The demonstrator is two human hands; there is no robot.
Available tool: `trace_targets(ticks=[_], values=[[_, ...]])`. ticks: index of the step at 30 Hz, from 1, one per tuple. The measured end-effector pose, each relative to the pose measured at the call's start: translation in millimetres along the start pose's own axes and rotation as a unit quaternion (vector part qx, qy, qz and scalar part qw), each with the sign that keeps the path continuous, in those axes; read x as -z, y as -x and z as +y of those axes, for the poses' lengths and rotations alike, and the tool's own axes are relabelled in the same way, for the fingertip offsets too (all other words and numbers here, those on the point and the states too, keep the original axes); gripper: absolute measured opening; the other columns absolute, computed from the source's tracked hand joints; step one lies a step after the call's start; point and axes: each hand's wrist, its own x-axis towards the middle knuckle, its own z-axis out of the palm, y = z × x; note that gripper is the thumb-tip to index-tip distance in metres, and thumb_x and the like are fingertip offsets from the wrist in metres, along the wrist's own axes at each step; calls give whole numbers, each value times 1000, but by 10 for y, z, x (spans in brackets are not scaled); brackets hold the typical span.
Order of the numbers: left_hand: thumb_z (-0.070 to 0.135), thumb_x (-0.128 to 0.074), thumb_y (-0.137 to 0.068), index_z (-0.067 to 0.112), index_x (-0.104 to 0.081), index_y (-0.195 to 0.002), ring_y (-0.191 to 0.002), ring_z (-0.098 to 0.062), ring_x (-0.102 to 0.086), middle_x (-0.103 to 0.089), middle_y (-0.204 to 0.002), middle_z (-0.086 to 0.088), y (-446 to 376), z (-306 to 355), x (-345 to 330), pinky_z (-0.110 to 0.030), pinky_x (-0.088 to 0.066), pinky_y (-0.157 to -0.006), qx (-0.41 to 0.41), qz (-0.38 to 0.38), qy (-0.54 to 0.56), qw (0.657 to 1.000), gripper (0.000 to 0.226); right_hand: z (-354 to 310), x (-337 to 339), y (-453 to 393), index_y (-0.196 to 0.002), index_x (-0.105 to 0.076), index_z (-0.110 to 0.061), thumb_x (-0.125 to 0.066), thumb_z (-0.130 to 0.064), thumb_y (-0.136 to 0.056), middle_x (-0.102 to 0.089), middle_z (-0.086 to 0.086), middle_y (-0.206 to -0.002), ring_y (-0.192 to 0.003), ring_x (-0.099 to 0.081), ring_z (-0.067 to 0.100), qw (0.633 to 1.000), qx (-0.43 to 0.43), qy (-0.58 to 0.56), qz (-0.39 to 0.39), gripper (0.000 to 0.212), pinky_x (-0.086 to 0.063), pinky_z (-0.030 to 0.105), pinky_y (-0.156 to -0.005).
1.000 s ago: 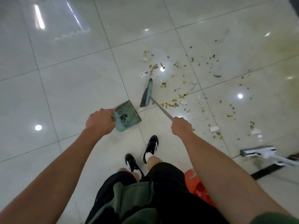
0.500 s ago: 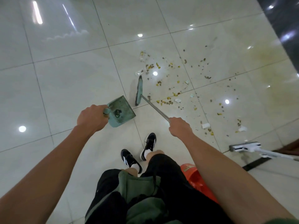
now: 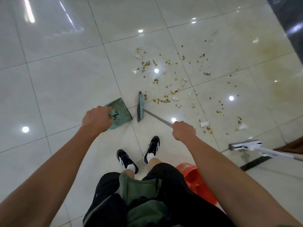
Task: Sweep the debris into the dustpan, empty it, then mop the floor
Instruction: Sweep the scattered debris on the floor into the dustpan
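My left hand (image 3: pixel 96 119) grips the handle of a teal dustpan (image 3: pixel 122 110), which rests on the glossy tiled floor with its mouth facing right. My right hand (image 3: pixel 183 131) holds the grey handle of a teal broom (image 3: pixel 141 106). The broom head stands just right of the dustpan, a small gap between them. Debris (image 3: pixel 165 82), yellow and brown crumbs with white paper scraps, is scattered over the tiles beyond and to the right of the broom. A white flat mop (image 3: pixel 244 145) lies on the floor at the right.
An orange bucket (image 3: pixel 195 179) stands right behind my right leg. My two black shoes (image 3: pixel 139 156) are below the dustpan. A dark wall (image 3: pixel 288 17) runs along the upper right. A yellowish stain (image 3: pixel 270 51) marks the tiles near it.
The broom head has swept toward me and to the left, closing on the dustpan. The dustpan came down closer to my feet. Both hands kept their grip.
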Motion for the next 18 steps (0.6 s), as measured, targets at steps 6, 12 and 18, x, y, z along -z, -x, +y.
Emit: trace_targets(ticks=[6,12,18], values=[[22,-49,-90,30,-66,-107,-76,-26,-58,-64,-91,-2,-274,737,124,-34,-44,-65,-37,-12,-15,999,25,404,71,-108,-114,-62,-14,-53,-8,-94,-47,-1,-73,-72,-57,20,1000,-9,9,24,23,-42,31,-61],[21,-53,-89,31,-66,-103,-78,-29,-60,-63,-88,-3,-495,1084,237,-35,-47,-66,-56,-10,-23,998,22,758,181,-253,-113,-62,-14,-50,-9,-94,-45,-2,-72,-72,-56,19,999,-17,-22,38,23,-47,30,-62],[23,-52,-90,32,-65,-107,-77,-28,-62,-64,-87,-2,-630,964,409,-33,-46,-64,-57,1,-33,998,23,627,460,-425,-110,-58,-14,-49,-10,-92,-53,1,-79,-74,-61,22,997,-13,-61,40,20,-46,31,-59]])
